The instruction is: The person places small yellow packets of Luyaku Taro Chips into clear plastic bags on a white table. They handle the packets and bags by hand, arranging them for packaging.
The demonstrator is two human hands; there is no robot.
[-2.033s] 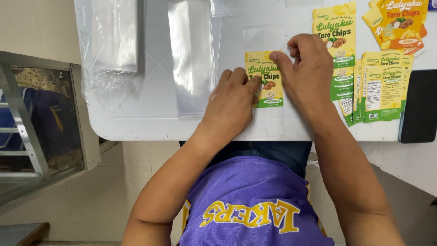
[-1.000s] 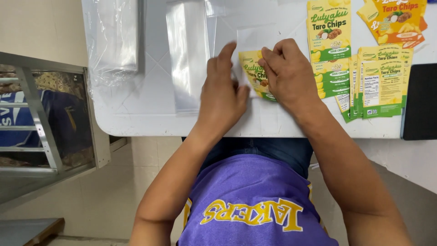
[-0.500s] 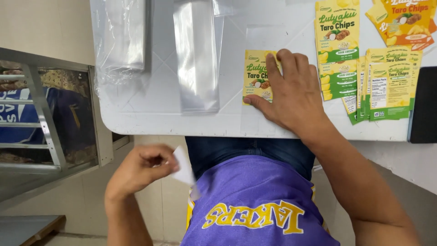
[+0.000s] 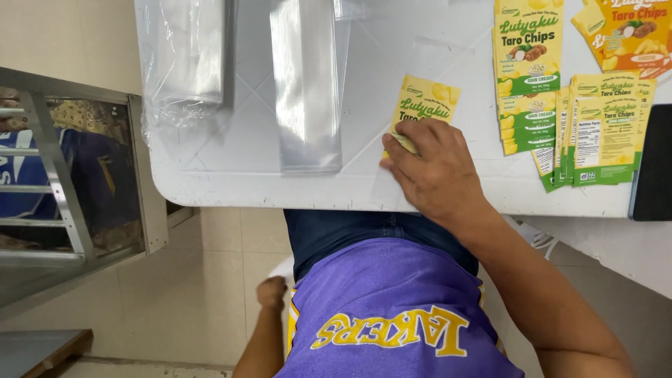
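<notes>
Dropping left hand (image 4: 271, 292) farther, right hand (image 4: 435, 168) still pressing label (image 4: 420, 105)

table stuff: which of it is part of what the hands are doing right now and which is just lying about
In hand:
- yellow label, pressed flat by the right hand
- clear bag the label sits on
- left hand, down beside the lap, off the table

Lying about:
- stack of clear bags
- plastic roll
- green labels
- orange labels
</notes>
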